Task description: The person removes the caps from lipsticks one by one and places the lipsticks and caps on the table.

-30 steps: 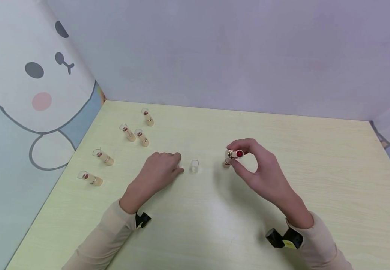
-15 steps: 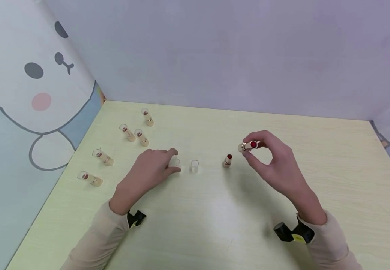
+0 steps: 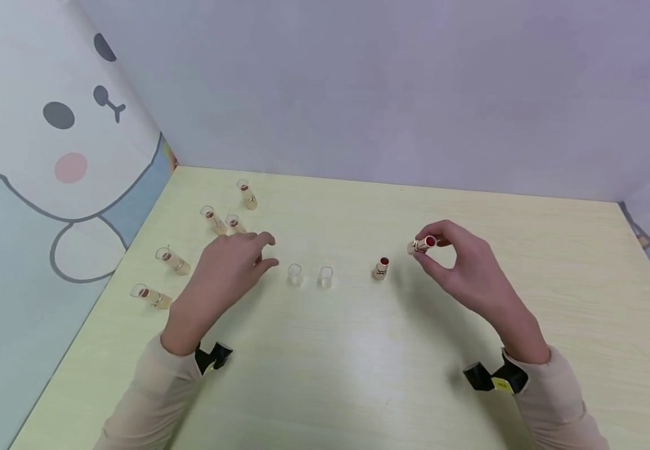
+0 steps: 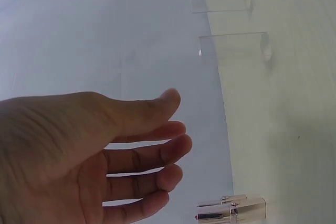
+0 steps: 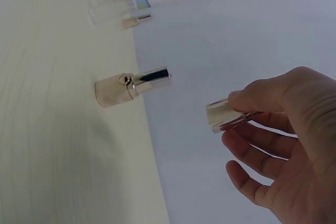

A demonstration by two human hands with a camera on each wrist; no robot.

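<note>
Lipstick [image 3: 421,245] with shiny pale-gold case and red top is held above the table [image 3: 325,356], tilted, pinched between thumb and fingers of the right hand [image 3: 464,269]. Near it, a similar uncapped lipstick [image 3: 380,269] stands upright on the table. The left hand [image 3: 225,267] has free, loosely bent fingers, near two transparent caps [image 3: 326,277].

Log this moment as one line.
left hand: holds nothing | right hand: pinches uncapped lipstick | table: upright bare lipstick, two clear caps, five capped lipsticks
</note>
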